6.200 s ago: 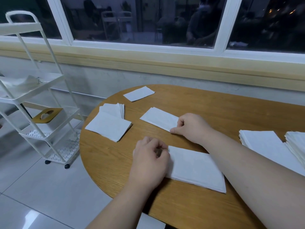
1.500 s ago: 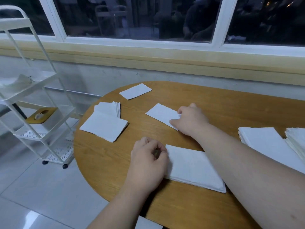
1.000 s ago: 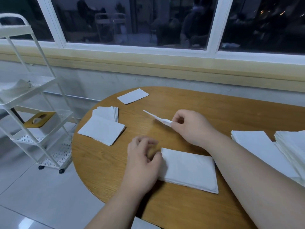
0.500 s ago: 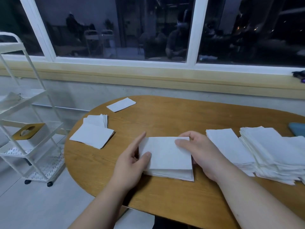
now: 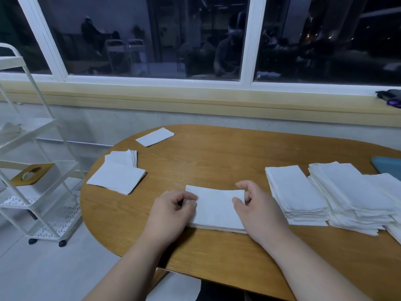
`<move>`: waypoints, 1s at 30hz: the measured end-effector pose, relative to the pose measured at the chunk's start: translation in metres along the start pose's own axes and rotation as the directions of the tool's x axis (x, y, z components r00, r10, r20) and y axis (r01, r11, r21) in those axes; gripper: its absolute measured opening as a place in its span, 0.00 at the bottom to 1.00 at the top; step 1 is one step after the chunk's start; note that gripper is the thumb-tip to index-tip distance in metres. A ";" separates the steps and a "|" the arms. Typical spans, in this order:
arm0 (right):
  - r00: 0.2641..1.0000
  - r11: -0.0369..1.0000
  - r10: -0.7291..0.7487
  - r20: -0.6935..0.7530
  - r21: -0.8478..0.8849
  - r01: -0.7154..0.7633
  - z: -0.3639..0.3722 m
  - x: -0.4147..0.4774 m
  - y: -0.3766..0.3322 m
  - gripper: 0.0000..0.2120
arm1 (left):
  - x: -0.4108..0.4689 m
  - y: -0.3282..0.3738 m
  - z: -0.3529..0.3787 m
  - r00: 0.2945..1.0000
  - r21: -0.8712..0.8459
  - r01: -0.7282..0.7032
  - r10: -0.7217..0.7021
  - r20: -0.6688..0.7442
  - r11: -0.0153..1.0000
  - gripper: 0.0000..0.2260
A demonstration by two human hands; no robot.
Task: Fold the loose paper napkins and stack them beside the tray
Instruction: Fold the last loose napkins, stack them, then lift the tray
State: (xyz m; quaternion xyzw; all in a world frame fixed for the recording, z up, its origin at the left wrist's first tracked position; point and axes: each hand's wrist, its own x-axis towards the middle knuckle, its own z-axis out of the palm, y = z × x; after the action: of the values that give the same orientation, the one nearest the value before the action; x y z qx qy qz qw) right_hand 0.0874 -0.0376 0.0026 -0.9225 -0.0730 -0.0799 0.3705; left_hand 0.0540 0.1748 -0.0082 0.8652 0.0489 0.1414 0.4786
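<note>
moved: left hand (image 5: 171, 210) fingers curled in — at folded stack (image 5: 217, 211) left edge
right hand (image 5: 258, 210): thumb on right edge
pinch: cannot tell, both

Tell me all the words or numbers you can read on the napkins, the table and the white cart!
None: no words or numbers can be read anywhere.
The napkins, table and cart look plain.
The dark thing on the sill is too blurred to tell.

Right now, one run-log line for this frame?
target: centre napkin pile | left hand: pinches its left edge | right hand: grips its right edge | finished stacks: table right | loose napkins: table left
</note>
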 end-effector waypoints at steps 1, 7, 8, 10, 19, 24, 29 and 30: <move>1.000 1.000 -0.004 0.002 -0.018 0.004 0.002 0.000 0.002 0.14 | 0.001 0.000 0.001 1.000 0.032 -0.013 0.013 -0.001 0.999 0.07; 0.998 0.979 -0.055 0.028 -0.193 0.060 0.010 0.001 0.010 0.14 | 0.004 -0.004 0.008 0.999 0.255 -0.046 0.046 0.005 0.966 0.05; 0.998 0.978 -0.053 0.024 -0.202 0.057 0.010 0.001 0.011 0.13 | 0.004 -0.004 0.008 0.999 0.262 -0.043 0.045 -0.002 0.964 0.05; 0.999 0.976 -0.051 0.017 -0.211 0.054 0.011 0.001 0.013 0.12 | 0.005 -0.004 0.008 0.999 0.253 -0.037 0.041 -0.010 0.967 0.05; 0.987 0.974 -0.159 0.023 -0.158 0.160 0.011 0.013 -0.002 0.05 | 0.008 -0.011 -0.014 0.994 -0.022 0.050 -0.052 -0.098 0.999 0.08; 0.964 0.956 -0.220 0.151 -0.165 0.244 0.025 0.048 -0.047 0.05 | 0.029 -0.034 -0.060 0.987 0.157 0.040 -0.015 -0.158 0.987 0.07; 0.908 0.914 -0.301 0.290 -0.185 0.362 0.074 0.098 -0.092 0.09 | 0.038 -0.054 -0.074 0.972 0.207 0.091 -0.041 -0.230 0.974 0.05; 0.899 0.908 -0.305 0.316 -0.189 0.374 0.086 0.110 -0.099 0.10 | 0.039 -0.056 -0.072 0.970 0.217 0.086 -0.032 -0.240 0.972 0.05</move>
State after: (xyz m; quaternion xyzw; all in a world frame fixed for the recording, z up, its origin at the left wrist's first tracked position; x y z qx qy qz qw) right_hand 0.1840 0.1010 0.0303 -0.9357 -0.2750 -0.0215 0.2201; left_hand 0.0728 0.2721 -0.0115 0.8894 0.1468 0.2219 0.3719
